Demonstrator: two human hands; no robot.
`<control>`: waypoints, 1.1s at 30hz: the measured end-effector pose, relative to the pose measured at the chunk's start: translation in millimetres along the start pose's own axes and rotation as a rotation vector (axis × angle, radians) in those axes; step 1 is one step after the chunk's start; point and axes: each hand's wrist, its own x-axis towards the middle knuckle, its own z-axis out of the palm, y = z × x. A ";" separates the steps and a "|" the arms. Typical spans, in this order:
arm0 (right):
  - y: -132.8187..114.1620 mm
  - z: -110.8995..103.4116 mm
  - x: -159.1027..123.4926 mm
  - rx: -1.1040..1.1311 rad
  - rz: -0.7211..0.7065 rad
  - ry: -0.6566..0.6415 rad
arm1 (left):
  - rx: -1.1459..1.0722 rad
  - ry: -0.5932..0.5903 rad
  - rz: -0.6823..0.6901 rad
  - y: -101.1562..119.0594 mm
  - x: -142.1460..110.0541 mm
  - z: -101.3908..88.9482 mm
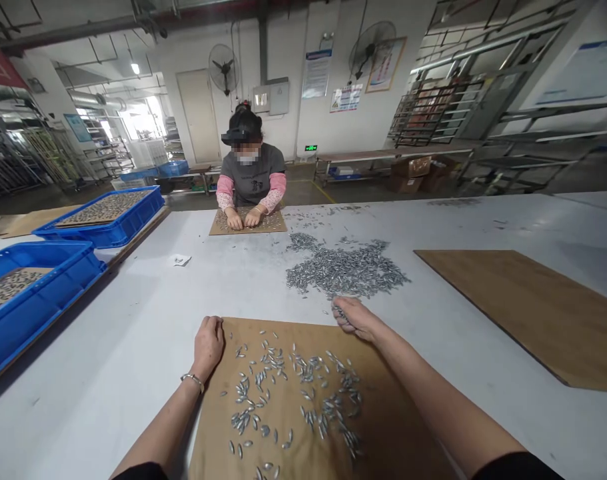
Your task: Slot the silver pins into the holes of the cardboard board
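In front of me lies a brown board (283, 387) with small silver spindle-shaped metal pieces (333, 407) scattered over it. My left hand (210, 343) is closed at the board's far left corner, its fingers curled against the edge. Just past the far right corner, my right hand (352, 317) is cupped round a handful of the same metal pieces, some showing between thumb and fingers. Close beyond it spreads a big loose pile of metal pieces (348, 268) on the white table (148, 333).
Across the table a person (253, 167) bends over another brown board (220, 225), both hands on it. Blue trays (133, 217) holding boards of pieces stand at the left. A bare brown board (523, 300) lies at the right. A scrap of paper (179, 260) is left of the pile.
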 end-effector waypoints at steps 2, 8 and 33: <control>5.7 6.4 -15.8 0.072 0.039 -0.066 | 0.004 -0.007 -0.003 0.0 0.6 -0.1; 12.5 23.1 -48.8 0.130 0.117 -0.214 | 0.013 -0.016 -0.006 -0.7 1.5 -0.7; 53.4 -37.7 -107.7 -1.086 -0.483 0.075 | 0.008 -0.007 0.007 -6.3 8.2 0.6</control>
